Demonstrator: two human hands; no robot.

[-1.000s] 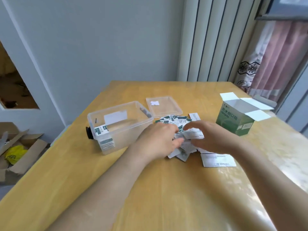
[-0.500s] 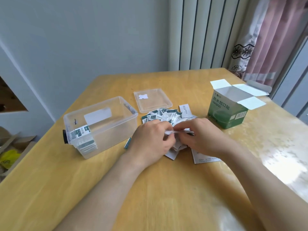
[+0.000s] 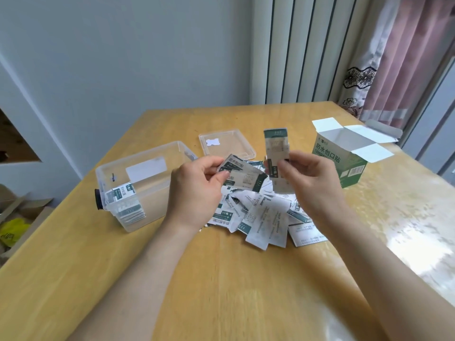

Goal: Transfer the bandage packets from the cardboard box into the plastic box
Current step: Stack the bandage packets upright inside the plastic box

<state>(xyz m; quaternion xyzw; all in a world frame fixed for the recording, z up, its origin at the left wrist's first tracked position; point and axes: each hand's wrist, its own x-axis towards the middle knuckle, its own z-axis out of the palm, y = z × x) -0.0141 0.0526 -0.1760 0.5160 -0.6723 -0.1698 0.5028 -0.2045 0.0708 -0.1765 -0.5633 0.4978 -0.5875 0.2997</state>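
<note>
A pile of white-and-green bandage packets [image 3: 261,215] lies loose on the wooden table [image 3: 221,279]. My left hand [image 3: 197,188] pinches a small stack of packets [image 3: 242,177] above the pile. My right hand [image 3: 312,178] holds one long packet [image 3: 277,148] upright beside it. The clear plastic box [image 3: 138,183] stands to the left with a few packets [image 3: 124,203] stacked in its near corner. The green cardboard box [image 3: 344,161] stands open at the right, its flaps spread.
The plastic box's clear lid [image 3: 226,145] lies flat behind the pile. A folded paper leaflet [image 3: 307,233] sits under the pile's right edge. Brown cardboard and a yellow bag [image 3: 12,230] are on the floor left of the table. Curtains hang at the back right.
Both hands have lifted from the pile, each now holding packets up in the air. The camera has tilted so the table sits lower in view.
</note>
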